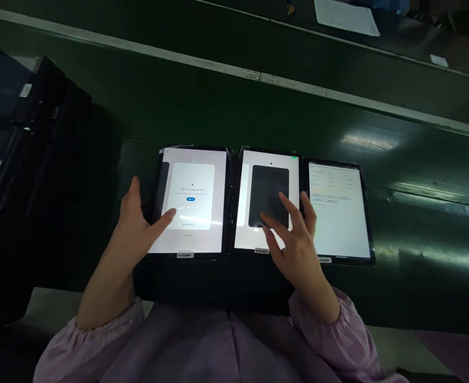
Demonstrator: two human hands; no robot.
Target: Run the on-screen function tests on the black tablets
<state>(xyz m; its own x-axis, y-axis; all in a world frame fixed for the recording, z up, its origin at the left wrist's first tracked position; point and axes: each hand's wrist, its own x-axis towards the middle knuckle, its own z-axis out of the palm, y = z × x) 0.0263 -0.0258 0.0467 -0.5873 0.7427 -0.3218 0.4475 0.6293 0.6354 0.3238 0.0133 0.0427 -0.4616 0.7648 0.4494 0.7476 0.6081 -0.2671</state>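
Note:
Three tablets lie side by side with their screens lit. The left tablet shows a white sign-in card with a small blue button. My left hand is at its left edge, thumb over the lower left of the screen and fingers spread apart. On the middle tablet a dark card fills most of the screen. Over that card hovers or rests my right hand, fingers apart and holding nothing; contact cannot be made out. The right tablet displays a pale page with small text, its lower left corner partly behind my right hand.
Dark boxes or devices with white labels are stacked at the left. A pale rail crosses the dark green bench behind the tablets. Beyond it lie a white sheet and a small white label.

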